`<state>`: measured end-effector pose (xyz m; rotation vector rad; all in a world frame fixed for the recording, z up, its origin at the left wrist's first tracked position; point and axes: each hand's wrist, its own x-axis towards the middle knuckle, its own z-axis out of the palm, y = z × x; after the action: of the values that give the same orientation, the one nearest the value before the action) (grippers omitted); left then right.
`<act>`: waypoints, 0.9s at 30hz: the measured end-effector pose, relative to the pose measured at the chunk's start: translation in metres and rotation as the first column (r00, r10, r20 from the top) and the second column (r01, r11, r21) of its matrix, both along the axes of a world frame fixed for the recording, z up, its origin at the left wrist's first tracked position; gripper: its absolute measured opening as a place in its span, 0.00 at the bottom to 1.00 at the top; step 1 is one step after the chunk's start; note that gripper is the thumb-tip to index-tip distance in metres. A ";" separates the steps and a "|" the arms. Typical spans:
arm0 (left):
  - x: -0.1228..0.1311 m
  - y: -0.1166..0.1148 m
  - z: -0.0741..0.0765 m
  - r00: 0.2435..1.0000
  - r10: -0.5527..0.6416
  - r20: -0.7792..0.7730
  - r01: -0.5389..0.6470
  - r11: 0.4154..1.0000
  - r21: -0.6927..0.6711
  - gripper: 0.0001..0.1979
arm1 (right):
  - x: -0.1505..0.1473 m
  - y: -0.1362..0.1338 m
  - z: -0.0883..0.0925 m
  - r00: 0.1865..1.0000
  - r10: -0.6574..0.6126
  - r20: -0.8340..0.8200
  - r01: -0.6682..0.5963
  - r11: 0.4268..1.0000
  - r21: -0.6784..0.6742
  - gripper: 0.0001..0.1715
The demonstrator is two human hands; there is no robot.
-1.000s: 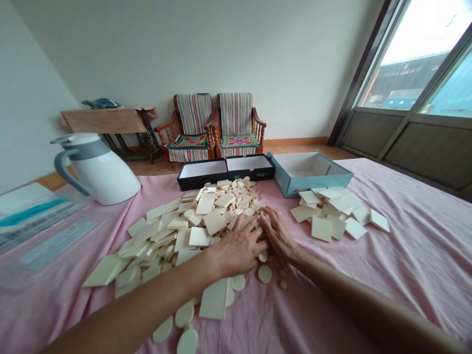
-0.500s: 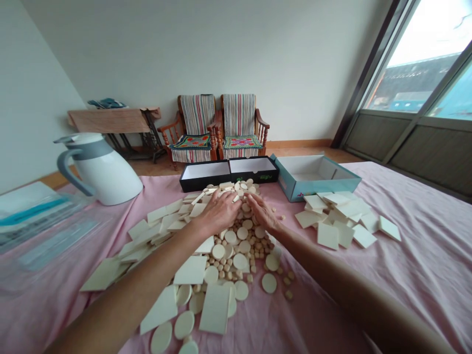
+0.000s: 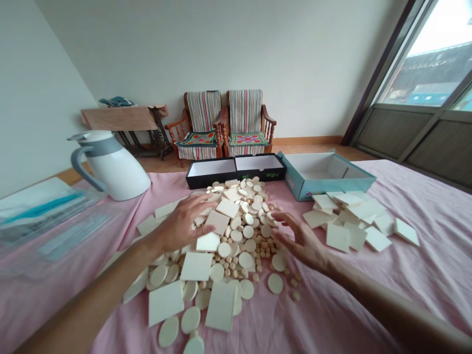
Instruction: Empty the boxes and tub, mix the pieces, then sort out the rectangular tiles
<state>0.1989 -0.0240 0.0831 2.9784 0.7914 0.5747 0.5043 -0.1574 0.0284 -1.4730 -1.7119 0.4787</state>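
On the pink tablecloth [image 3: 354, 305], a left hand [image 3: 180, 228] is lying open, palm down, on a heap of cream tiles and discs [image 3: 236, 236], holding nothing; a right hand [image 3: 302, 241] is spreading open beside the heap, empty; a black box [image 3: 236, 169] and a blue box [image 3: 324, 172] are standing open at the far edge.

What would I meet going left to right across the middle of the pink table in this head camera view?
clear plastic packets → left hand → heap of cream discs and tiles → right hand → loose cream square tiles
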 end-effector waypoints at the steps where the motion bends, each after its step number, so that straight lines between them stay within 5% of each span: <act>1: -0.001 -0.020 0.001 0.996 -0.084 -0.043 0.084 0.996 -0.005 0.27 | -0.001 -0.014 0.002 0.996 0.030 0.089 -0.030 1.000 -0.003 0.23; 5: 0.002 -0.092 0.003 0.925 -0.316 -0.213 0.319 0.948 -0.021 0.34 | -0.003 -0.067 -0.008 0.941 0.020 0.337 -0.002 0.999 -0.053 0.34; 9: 0.006 -0.121 -0.009 0.866 -0.347 -0.360 0.355 0.934 -0.045 0.33 | -0.001 -0.098 -0.035 0.883 -0.045 0.467 0.033 0.999 0.033 0.41; 12: 0.012 -0.118 -0.024 0.886 -0.287 -0.364 0.311 0.950 0.009 0.29 | -0.007 -0.097 -0.039 0.893 0.003 0.451 -0.026 0.999 0.046 0.35; 16: 0.028 -0.110 -0.036 0.890 -0.314 -0.330 0.354 0.932 0.070 0.26 | -0.023 -0.069 -0.019 0.949 0.066 0.309 -0.060 0.998 -0.029 0.26; 22: 0.046 -0.089 -0.027 0.890 -0.363 -0.276 0.408 0.904 0.125 0.21 | -0.027 -0.014 -0.006 0.957 0.029 0.289 -0.019 0.999 -0.036 0.17; 27: 0.049 -0.056 -0.018 0.949 -0.259 -0.182 0.294 0.934 0.202 0.12 | -0.037 0.000 0.004 0.951 -0.043 0.307 0.019 0.996 0.082 0.15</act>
<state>0.2474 -0.0795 0.0652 3.2932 0.3123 0.4545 0.4673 -0.1575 0.0324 -1.5781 -1.9217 0.1656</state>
